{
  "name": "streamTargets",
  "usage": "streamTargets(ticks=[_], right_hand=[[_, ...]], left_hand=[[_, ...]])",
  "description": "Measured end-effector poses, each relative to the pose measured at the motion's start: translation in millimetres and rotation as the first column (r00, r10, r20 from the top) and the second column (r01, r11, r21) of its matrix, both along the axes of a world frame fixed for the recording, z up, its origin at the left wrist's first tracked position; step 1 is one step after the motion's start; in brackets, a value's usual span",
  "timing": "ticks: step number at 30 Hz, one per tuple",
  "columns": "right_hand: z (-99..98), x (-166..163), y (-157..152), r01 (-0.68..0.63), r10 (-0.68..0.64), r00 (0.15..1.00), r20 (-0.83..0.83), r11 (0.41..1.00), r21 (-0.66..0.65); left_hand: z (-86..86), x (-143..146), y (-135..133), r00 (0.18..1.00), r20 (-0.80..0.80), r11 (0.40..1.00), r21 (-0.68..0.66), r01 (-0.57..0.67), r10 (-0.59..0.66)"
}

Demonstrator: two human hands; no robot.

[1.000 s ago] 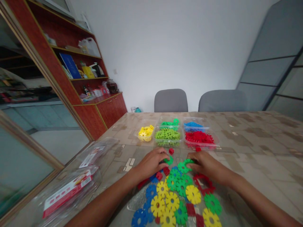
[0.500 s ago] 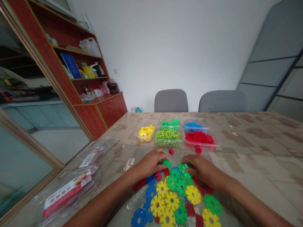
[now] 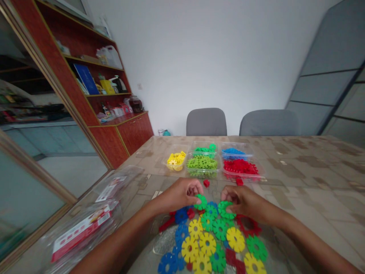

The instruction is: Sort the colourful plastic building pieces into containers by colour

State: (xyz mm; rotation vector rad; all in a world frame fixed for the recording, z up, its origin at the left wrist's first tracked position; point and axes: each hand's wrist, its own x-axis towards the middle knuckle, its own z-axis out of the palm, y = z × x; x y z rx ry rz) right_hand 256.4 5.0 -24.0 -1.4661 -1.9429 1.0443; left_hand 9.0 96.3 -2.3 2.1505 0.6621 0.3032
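My left hand [image 3: 185, 194] pinches a green notched plastic disc [image 3: 201, 202] between thumb and fingers, at the far left side of a loose pile. Across from it, my right hand [image 3: 239, 199] grips another green notched disc [image 3: 226, 209]. Below and between the hands lie more green discs [image 3: 219, 228], yellow discs [image 3: 207, 243] and blue discs [image 3: 167, 263], some overlapping. Red pieces [image 3: 248, 226] lie under and beside my right hand. Partly covered by my left wrist is a blue disc [image 3: 181, 216] with red pieces around it.
Clear tubs hold yellow pieces [image 3: 176, 160], lime lattice pieces [image 3: 202, 163], green pieces [image 3: 203, 150], blue pieces [image 3: 233, 152] and red pieces [image 3: 241, 167]. Two small red blocks [image 3: 206, 183] sit before them. Plastic packaging [image 3: 82, 232] lies at left. Grey chairs [image 3: 206, 121] stand behind the table [image 3: 308, 190].
Both hands have lifted slightly and turned, showing more of the green discs in their fingers. The right-hand disc has shifted a little to the right.
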Motion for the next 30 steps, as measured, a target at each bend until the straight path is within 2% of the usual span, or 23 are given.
streamTargets(ticks=[3,5,9,15,24,26,30], right_hand=[[-1.1,-10,-6,-0.080,0.078,0.996,-0.038,0.995,-0.062],[-3.2,-18,-11,-0.105,0.104,0.994,-0.019,0.992,-0.075],[-9.1,-24,-19,-0.067,0.070,0.994,0.084,0.997,-0.033],[-6.4,-24,-26,-0.046,0.046,0.982,0.182,0.999,-0.004],[1.6,-24,-27,-0.022,0.026,0.965,0.260,1.000,-0.020],[2.9,-25,-28,-0.031,0.037,0.974,0.224,0.999,-0.026],[5.9,-24,-23,-0.085,0.087,0.996,0.034,0.994,-0.063]], left_hand=[[6.1,3,-15,0.991,-0.057,0.991,-0.065,0.119,-0.123],[4.6,6,-22,0.979,-0.131,0.988,-0.030,0.154,-0.157],[-1.5,11,-27,0.961,-0.239,0.979,0.113,0.169,-0.138],[-2.2,11,-32,0.948,-0.290,0.928,0.301,0.220,-0.131],[-0.3,14,-38,0.923,-0.374,0.923,0.318,0.215,-0.086],[1.0,14,-39,0.919,-0.390,0.927,0.317,0.201,-0.066],[5.1,11,-39,0.930,-0.359,0.940,0.287,0.187,-0.075]])
